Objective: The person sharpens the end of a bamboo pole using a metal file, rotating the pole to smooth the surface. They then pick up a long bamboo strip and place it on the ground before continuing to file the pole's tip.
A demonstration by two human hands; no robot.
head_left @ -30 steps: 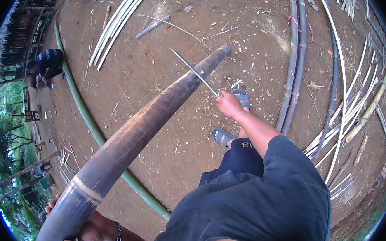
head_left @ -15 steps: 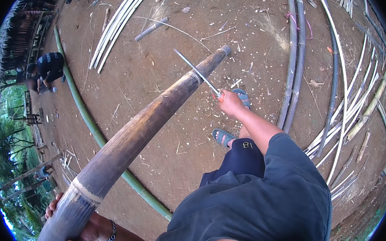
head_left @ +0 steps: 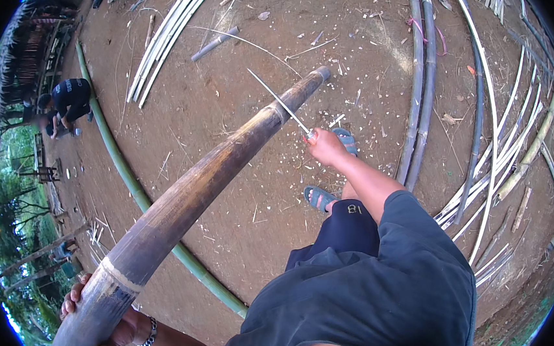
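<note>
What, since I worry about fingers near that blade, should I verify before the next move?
1. Left hand clear of the long-bladed tool: ok; it grips the thick end of the bamboo pole, well away.
2. Right hand secure on the tool: ok; closed around its near end.
3. Tool touching the pole: cannot tell; it crosses the pole by the pale ring nearest the narrow end, but contact is unclear.
4. Narrow end supported: cannot tell; it may rest on the ground or hang above it.
5. Footing: arguably not ok; sandals on dirt scattered with pale chips.
6. Co-worker clear: ok; far off, upper left.
</note>
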